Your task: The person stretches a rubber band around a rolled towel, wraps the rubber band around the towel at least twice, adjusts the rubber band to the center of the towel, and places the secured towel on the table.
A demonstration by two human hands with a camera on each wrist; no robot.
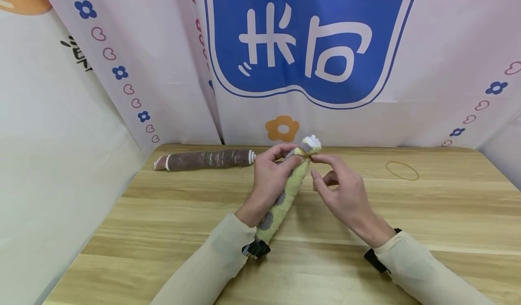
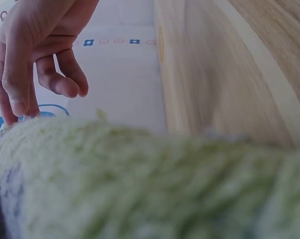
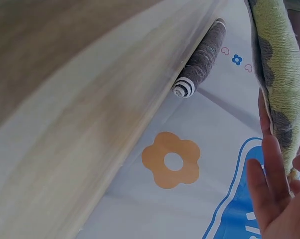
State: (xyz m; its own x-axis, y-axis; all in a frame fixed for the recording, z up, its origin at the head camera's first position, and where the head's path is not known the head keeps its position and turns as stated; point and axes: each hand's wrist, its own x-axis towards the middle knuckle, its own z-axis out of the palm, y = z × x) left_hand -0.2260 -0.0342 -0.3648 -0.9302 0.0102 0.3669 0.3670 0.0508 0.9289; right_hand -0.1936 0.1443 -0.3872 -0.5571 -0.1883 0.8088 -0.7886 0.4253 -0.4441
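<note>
1. The left hand (image 1: pixel 270 169) grips a rolled towel (image 1: pixel 296 183), pale yellow-green with grey spots, near its upper end; its thumb lies across the front and its fingers are bent round the far side.
2. The towel is held at a slant over the middle of the table (image 1: pixel 163 232), white upper end pointing to the back; its lower end lies beside the left wrist (whether it touches the wood, I cannot tell).
3. A rubber band (image 1: pixel 305 154) sits round the towel just below that white end, cinching it slightly.
4. The right hand (image 1: pixel 346 187) is on the other side, its index finger stretched out to the rubber band, the thumb held apart and the other fingers loosely bent; whether a fingertip hooks the rubber band, I cannot tell.
5. A brown roll (image 1: pixel 209 160) with white at both ends lies along the back edge, left of the towel.
6. A loose elastic loop (image 1: pixel 408 179) lies on the wood, well to the right.
7. Behind hangs a printed cloth (image 1: pixel 407 126) with an orange flower (image 1: pixel 272 129) and a blue sign; both arms wear pale sleeves (image 1: pixel 220 255).
</note>
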